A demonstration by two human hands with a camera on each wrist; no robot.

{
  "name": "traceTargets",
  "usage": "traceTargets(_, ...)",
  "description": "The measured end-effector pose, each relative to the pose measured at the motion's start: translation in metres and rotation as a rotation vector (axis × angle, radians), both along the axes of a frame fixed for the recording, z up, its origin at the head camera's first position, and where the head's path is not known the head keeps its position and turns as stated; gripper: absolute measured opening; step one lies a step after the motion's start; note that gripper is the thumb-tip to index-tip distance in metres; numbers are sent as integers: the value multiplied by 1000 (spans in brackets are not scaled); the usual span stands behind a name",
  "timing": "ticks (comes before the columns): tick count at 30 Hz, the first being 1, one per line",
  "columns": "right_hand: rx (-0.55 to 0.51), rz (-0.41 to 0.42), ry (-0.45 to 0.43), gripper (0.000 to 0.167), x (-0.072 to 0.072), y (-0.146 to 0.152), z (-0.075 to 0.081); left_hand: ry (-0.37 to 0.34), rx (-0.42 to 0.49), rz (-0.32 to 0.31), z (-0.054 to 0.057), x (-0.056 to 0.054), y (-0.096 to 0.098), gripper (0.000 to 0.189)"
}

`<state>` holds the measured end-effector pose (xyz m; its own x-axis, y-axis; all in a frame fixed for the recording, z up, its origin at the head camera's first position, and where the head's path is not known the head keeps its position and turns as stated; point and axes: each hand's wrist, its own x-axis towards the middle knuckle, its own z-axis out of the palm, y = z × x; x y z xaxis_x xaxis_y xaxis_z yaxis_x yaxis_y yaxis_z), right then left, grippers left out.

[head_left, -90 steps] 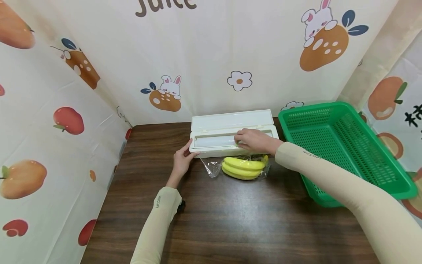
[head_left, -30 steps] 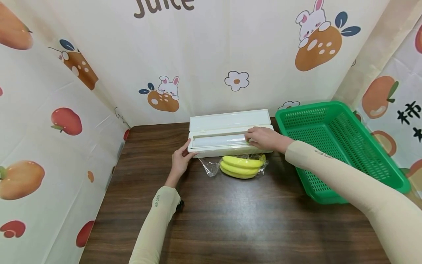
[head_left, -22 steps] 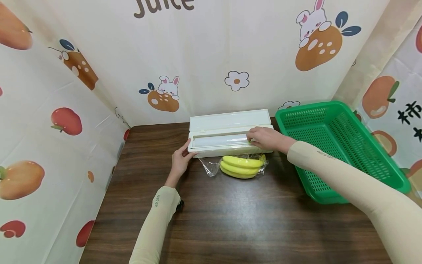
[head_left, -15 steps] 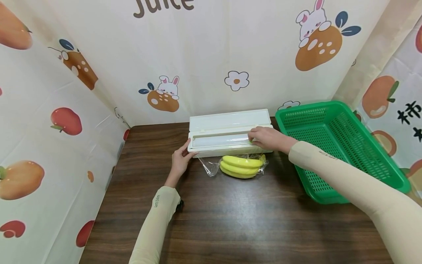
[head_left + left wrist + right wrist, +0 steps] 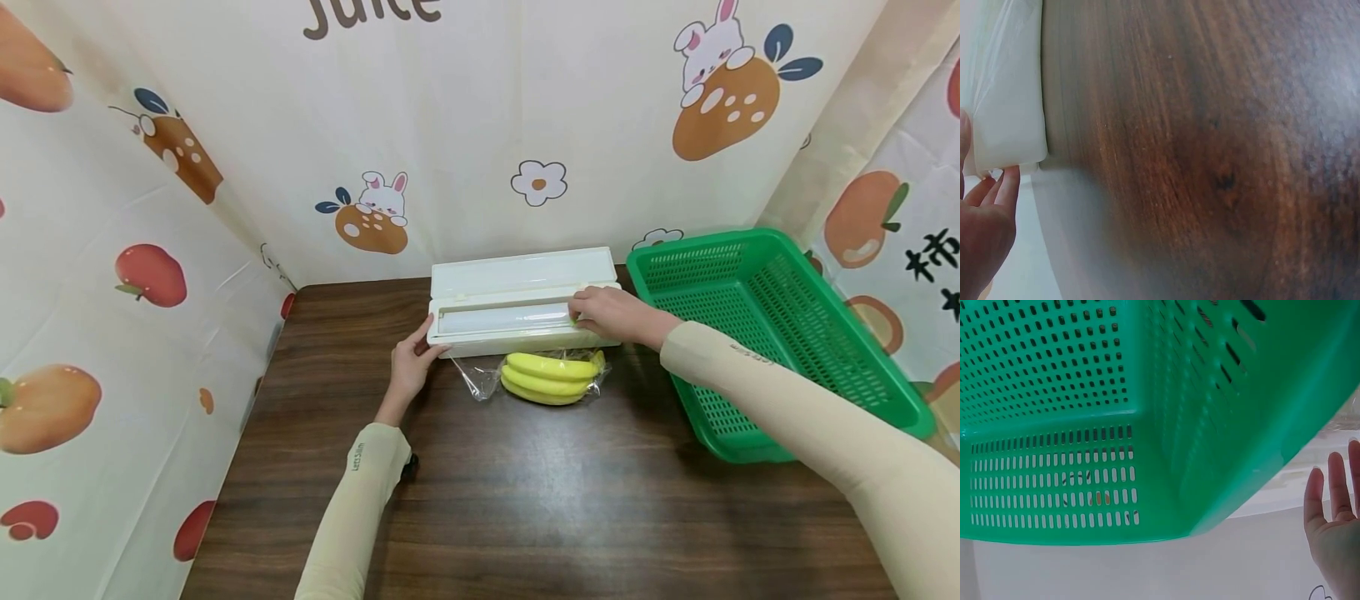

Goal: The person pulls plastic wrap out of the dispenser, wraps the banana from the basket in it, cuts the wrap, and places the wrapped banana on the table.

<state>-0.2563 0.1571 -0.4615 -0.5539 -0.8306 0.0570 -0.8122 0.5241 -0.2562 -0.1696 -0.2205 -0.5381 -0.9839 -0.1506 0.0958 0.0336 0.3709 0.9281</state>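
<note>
A white cling film dispenser [image 5: 495, 342] lies at the back of the table with its lid [image 5: 525, 270] raised. Inside, a roll of cling film [image 5: 502, 320] shows. My left hand [image 5: 410, 365] holds the dispenser's left end between thumb and fingers; the left wrist view shows fingertips against that end. On the front rim, toward the right, my right hand [image 5: 617, 315] pinches a small green slide cutter [image 5: 573, 320], mostly hidden by the fingers. In the right wrist view the thumb and cutter are out of sight. Yellow bananas [image 5: 547, 380] lie in front, wrapped in clear film [image 5: 480, 382].
A green perforated basket [image 5: 847, 304] stands to the right, under my right forearm. Printed curtains [image 5: 465, 125] rise behind and at both sides. The dark wooden table [image 5: 525, 500] extends toward me.
My right hand has slid rightward along the dispenser's front rim, quickly at first, then only slightly. My left hand keeps its hold on the dispenser's left end. The bananas stay in place.
</note>
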Motion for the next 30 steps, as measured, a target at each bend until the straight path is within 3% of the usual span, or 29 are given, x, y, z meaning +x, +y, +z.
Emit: traceTargets(30,44,-48,77,13,4,2,1,13,-10,-1,0,-2,-1,67)
